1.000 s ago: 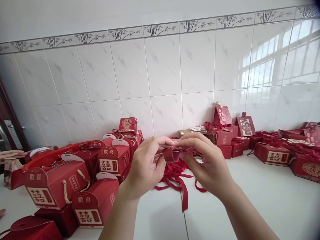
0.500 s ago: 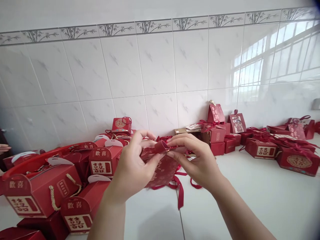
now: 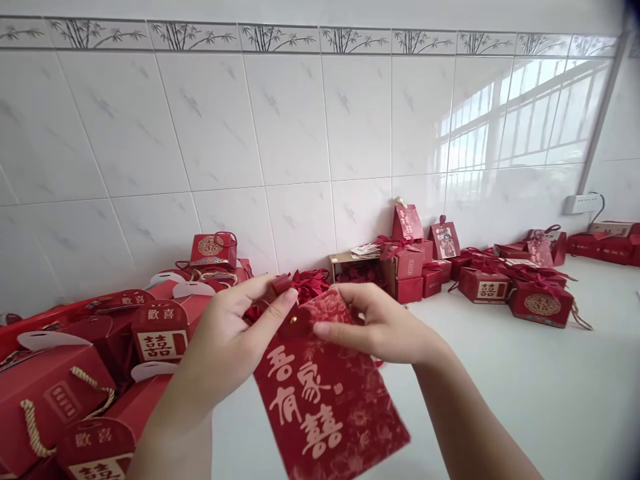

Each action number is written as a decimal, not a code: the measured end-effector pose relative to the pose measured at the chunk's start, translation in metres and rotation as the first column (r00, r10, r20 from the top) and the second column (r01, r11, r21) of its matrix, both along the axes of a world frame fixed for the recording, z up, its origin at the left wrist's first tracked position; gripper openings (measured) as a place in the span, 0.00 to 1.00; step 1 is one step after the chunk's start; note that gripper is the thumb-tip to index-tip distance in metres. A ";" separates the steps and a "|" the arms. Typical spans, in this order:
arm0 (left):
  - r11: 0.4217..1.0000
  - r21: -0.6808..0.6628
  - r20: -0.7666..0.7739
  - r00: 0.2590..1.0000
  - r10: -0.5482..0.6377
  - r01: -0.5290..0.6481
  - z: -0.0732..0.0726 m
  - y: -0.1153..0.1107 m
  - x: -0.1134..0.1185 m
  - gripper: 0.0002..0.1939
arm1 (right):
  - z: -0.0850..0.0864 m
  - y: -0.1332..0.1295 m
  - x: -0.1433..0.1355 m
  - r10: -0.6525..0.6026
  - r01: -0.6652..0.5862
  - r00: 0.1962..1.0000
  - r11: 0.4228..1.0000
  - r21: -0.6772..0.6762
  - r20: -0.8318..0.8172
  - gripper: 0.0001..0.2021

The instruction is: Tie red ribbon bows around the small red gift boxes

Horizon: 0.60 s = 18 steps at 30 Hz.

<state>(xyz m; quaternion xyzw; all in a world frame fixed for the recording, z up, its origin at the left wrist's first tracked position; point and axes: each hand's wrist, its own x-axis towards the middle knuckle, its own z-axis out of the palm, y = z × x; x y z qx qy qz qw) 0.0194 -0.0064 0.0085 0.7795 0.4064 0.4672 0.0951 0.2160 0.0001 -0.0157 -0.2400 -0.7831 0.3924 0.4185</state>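
A red gift bag (image 3: 345, 387) with pale pink characters and a flower print hangs tilted between my hands, its printed face toward me. My left hand (image 3: 235, 340) pinches the short dark red strap (image 3: 281, 285) at its top, beside a small gold stud (image 3: 293, 321). Gripping the bag's upper right edge is my right hand (image 3: 385, 327), thumb on the front and fingers behind, partly hidden. Behind the hands lies a bunch of dark red ribbons (image 3: 313, 283).
Red boxes with rope handles (image 3: 55, 393) crowd the left, near my left forearm. Along the tiled wall stand stacked red boxes (image 3: 407, 263), an open carton (image 3: 345, 263) and more ribboned boxes (image 3: 543, 300) farther right. A white power strip (image 3: 583, 204) is on the wall.
The bag has turned its printed front toward me and now hangs lower. My right hand has shifted from the strap to the bag's upper edge. The view has swung right.
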 end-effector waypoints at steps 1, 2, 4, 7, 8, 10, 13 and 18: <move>1.000 0.001 -0.036 0.999 0.005 -0.005 -0.001 0.001 0.001 0.11 | 0.001 0.000 0.002 -0.012 0.011 0.997 1.000 0.012 0.072 0.11; 1.000 0.003 -0.054 0.998 0.019 -0.019 -0.001 0.003 0.002 0.10 | 0.002 0.001 0.004 -0.032 0.028 0.989 0.999 0.032 0.144 0.12; 0.997 0.018 -0.012 0.997 0.070 -0.070 -0.002 0.006 0.003 0.11 | 0.003 0.005 0.010 -0.093 0.071 0.955 0.994 0.087 0.280 0.12; 0.988 0.024 0.120 0.981 0.152 -0.155 -0.003 0.009 0.001 0.17 | 0.002 0.016 0.032 -0.211 0.181 0.834 0.978 0.109 0.510 0.10; 0.984 0.019 0.147 0.974 0.172 -0.176 -0.002 0.009 0.000 0.18 | 0.000 0.020 0.042 -0.294 0.286 0.772 0.953 0.105 0.563 0.09; 0.978 0.014 0.181 0.963 0.200 -0.206 -0.001 0.010 -0.002 0.19 | -0.003 0.026 0.068 -0.563 0.613 0.602 0.780 0.124 0.566 0.05; 0.977 0.029 0.209 0.957 0.200 -0.211 -0.001 0.012 -0.004 0.20 | -0.007 0.028 0.106 -0.969 0.975 0.157 0.182 0.124 0.189 0.12; 0.986 0.072 0.206 0.969 0.136 -0.153 -0.005 0.018 -0.003 0.23 | -0.003 0.031 0.118 -0.956 1.000 -0.004 0.005 -0.030 -0.294 0.37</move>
